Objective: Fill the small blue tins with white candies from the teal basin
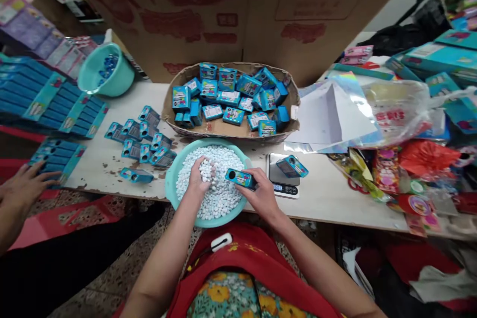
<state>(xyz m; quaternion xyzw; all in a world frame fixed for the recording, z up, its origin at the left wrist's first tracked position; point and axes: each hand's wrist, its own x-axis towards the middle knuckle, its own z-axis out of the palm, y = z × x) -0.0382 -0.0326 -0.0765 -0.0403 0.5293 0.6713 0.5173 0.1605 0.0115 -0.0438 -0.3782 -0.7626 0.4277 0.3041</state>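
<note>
A teal basin (172, 186) full of small white pellets (223, 206) stands at the table's front edge. My left hand (198, 179) is in the basin, its fingers curled round a scoop of the pellets. Over the basin's right side my right hand (261, 190) grips a small blue box (238, 178), tilted with a dark round hole in its end toward the pellets. Just right of that hand, another blue box (292, 166) lies on a digital scale (286, 190).
A cut-down cardboard tray (167, 104) holds many blue boxes behind the basin. Several loose boxes (147, 134) stand to the left, near a teal bucket (124, 77). A co-worker's hand (28, 179) touches stacked blue cartons (59, 159). Plastic bags and packets (395, 109) crowd the right.
</note>
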